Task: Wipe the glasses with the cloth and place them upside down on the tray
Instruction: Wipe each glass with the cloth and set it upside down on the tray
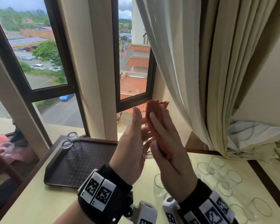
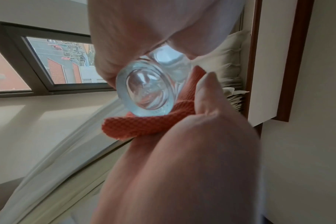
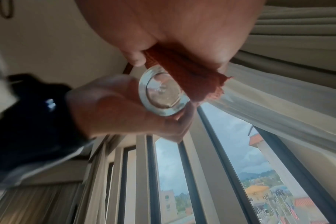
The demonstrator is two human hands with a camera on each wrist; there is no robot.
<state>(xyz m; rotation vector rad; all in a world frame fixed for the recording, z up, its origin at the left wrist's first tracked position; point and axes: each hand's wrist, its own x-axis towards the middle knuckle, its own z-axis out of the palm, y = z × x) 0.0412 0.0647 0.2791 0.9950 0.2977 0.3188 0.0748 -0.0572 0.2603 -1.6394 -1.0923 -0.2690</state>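
A clear glass (image 2: 146,91) is raised above the table between my hands, its thick base (image 3: 163,94) facing the wrist cameras. My left hand (image 1: 132,141) grips it from the left, fingers curled under it (image 3: 169,128). My right hand (image 1: 166,151) presses a folded orange cloth (image 1: 155,110) against the glass's right side, its thumb (image 2: 207,91) pinching the cloth (image 2: 144,125). In the head view the hands hide most of the glass (image 1: 148,156). Two glasses (image 1: 73,139) (image 1: 69,149) stand upside down at the far left corner of the dark brown tray (image 1: 90,159).
Several upright clear glasses (image 1: 225,188) stand on the pale yellow table (image 1: 31,204) to the right of my hands, one (image 1: 158,185) just below them. A window and a beige curtain (image 1: 200,78) rise behind the table. Pink plastic (image 1: 0,143) lies at the far left.
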